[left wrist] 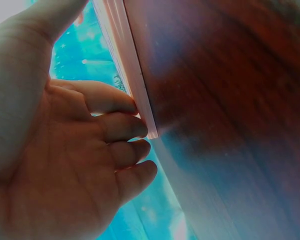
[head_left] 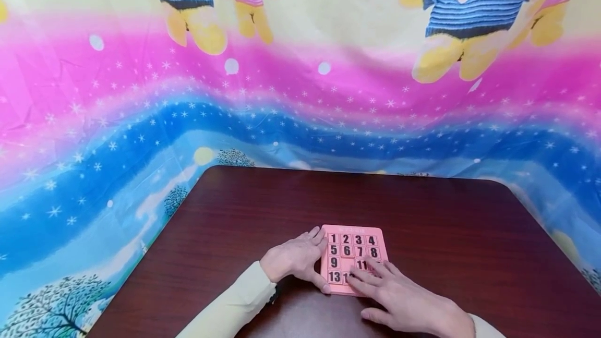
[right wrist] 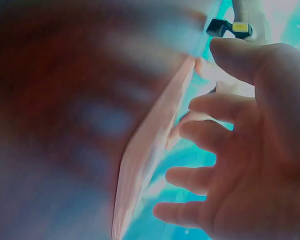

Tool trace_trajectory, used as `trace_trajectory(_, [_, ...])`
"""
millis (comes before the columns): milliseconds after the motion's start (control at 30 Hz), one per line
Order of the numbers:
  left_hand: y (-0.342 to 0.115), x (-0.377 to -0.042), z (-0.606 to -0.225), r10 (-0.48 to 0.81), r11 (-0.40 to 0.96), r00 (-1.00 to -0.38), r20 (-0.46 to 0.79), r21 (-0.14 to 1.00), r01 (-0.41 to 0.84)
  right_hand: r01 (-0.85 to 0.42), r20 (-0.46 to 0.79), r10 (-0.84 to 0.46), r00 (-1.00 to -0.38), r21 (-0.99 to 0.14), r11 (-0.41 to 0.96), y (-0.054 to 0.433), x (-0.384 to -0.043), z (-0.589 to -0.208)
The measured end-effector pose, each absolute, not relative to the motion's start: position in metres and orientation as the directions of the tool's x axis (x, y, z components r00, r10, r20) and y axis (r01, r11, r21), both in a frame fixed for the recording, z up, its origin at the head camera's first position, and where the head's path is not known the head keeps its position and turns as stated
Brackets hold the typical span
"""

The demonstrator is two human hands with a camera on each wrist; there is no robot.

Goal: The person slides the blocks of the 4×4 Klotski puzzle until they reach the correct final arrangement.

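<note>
A pink number slide puzzle lies on the brown table, its square tiles printed with black numbers. A bare pink gap shows beside the 9, under the 6. Along the puzzle's left side rests my left hand, fingertips touching the edge and thumb by the lower left corner. In the left wrist view the fingers bend slightly against the puzzle's side. Over the lower right tiles my right hand is spread, its fingers covering some numbers. The right wrist view shows those fingers apart, nothing held between them.
The dark wooden table has rounded far corners. Behind and around it hangs a colourful cloth printed with bears, snowflakes and trees. A dark band sits at the left sleeve's cuff.
</note>
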State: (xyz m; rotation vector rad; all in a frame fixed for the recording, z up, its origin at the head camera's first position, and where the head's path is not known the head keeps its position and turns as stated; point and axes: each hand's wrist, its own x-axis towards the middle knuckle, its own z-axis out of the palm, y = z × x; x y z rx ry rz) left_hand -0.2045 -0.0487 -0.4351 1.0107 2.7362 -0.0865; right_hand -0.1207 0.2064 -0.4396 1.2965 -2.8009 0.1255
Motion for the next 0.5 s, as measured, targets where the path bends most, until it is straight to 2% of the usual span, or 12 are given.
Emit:
trace_trajectory(233, [-0.048,-0.207,-0.436,0.642,0.756,-0.728,-0.242,0.042,0.653,-0.669,0.053,-0.669,-0.741,-0.135,0.731,0.224,-0.132,-0.436])
trace_trajectory(500, [-0.048,-0.206,-0.436,0.627,0.768,-0.736,-0.255,0.041,0.639,-0.661,0.015,-0.666,-0.745,-0.150,0.736,0.229,-0.133,-0.438])
